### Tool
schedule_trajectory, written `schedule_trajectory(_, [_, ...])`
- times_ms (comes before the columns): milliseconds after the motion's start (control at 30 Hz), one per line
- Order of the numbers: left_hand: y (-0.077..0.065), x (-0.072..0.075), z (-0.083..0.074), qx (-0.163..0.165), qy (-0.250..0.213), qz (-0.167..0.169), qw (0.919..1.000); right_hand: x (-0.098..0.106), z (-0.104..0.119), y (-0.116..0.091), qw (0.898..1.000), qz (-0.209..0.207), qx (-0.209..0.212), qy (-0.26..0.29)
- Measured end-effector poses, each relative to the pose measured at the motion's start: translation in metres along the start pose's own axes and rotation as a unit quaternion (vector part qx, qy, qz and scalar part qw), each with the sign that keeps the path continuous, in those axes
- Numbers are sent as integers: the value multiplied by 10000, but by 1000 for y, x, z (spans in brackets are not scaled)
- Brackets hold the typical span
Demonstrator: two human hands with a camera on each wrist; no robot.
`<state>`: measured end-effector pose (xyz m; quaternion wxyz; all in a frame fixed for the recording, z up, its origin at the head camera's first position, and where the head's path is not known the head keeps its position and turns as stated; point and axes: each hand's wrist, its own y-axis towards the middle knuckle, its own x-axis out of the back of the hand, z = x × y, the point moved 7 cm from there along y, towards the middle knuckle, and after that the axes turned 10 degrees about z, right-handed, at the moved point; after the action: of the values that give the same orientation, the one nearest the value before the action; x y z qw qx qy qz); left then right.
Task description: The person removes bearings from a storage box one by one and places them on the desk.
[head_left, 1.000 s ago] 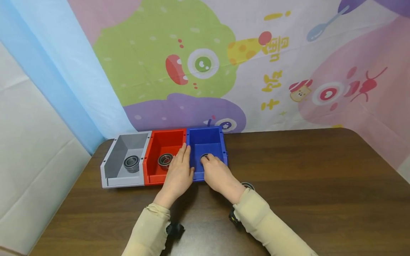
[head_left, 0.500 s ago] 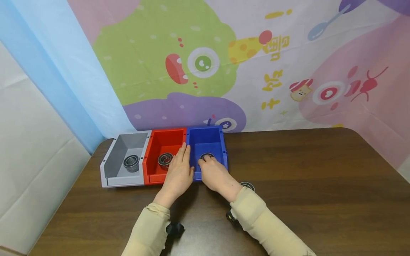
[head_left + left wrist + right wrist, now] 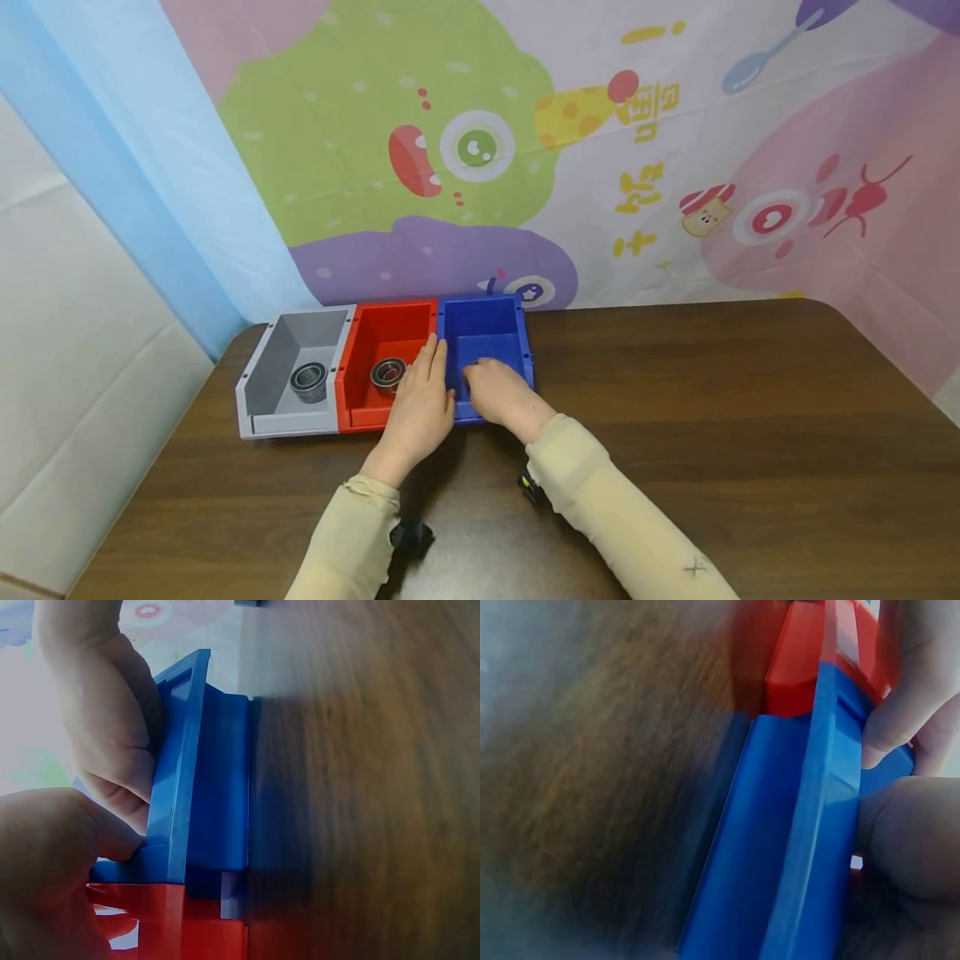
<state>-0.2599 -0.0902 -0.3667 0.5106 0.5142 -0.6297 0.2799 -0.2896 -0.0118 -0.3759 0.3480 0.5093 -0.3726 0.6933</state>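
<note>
In the head view three joined bins stand in a row: grey [image 3: 258, 392], red [image 3: 367, 417] and blue [image 3: 491, 310]. My left hand [image 3: 420, 404] lies along the wall between red and blue, fingers straight, its thumb at the blue bin's front in the left wrist view. My right hand [image 3: 498, 392] reaches into the blue bin with curled fingers. Only a dark sliver shows beyond its knuckles, where a bearing lay in view earlier; I cannot tell whether the fingers hold it. One metal ball bearing [image 3: 387, 376] sits in the red bin, another bearing [image 3: 309, 382] in the grey.
The bins stand on a brown wooden table [image 3: 712, 417], near its back edge. A cartoon-printed cloth [image 3: 615, 192] hangs close behind them. Pale sleeves cover both forearms, and a black wrist device [image 3: 411, 537] sits at the left one.
My right hand and forearm have shifted slightly left, and the hand now covers the bearing in the blue bin. The sleeve hides the bearing seen on the table. My left hand stays put.
</note>
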Motion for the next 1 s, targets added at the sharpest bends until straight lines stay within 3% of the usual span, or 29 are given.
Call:
schedule_trajectory(400, [0,1,0,-51,91,-92,9999,5,0,12,9998,-5,90,-156])
schedule_trajectory(700, [0,0,1,-40,49,-58,10000,-5,-14,29,9990,16,74,451])
schedule_trajectory(900, [0,-1,0,2,27,27,10000,-9,-18,33,9974,359,-163,600])
schedule_trajectory(1000, [0,-1,0,13,1,46,10000,-3,-15,26,9963,504,-309,625])
